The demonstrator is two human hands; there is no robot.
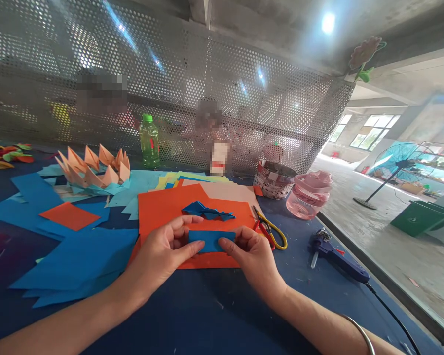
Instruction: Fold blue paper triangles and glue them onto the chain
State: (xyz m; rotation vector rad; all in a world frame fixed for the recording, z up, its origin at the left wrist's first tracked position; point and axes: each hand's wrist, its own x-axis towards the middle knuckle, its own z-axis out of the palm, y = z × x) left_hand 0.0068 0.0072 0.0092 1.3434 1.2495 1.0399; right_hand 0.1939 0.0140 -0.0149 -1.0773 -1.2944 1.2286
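Observation:
Between my two hands is a small folded piece of blue paper (211, 241), a flat rectangle held level. My left hand (170, 246) pinches its left end, thumb in front and fingers behind. At the right end my right hand (253, 251) grips it the same way. Beneath lie orange sheets (163, 207), and just beyond my fingers a row of pointed, folded blue paper pieces (209, 211) rests on them. Scissors (270, 229) with red and yellow handles lie right of the orange sheets, close to my right hand.
Blue paper sheets (77, 266) and an orange square (70, 216) spread at left, near a peach folded-paper ring (96, 170). A green bottle (148, 142) stands behind. To the right are a patterned bowl (274, 180), a pink cup (308, 197) and a corded glue gun (336, 259). Perforated panel (170, 74) behind.

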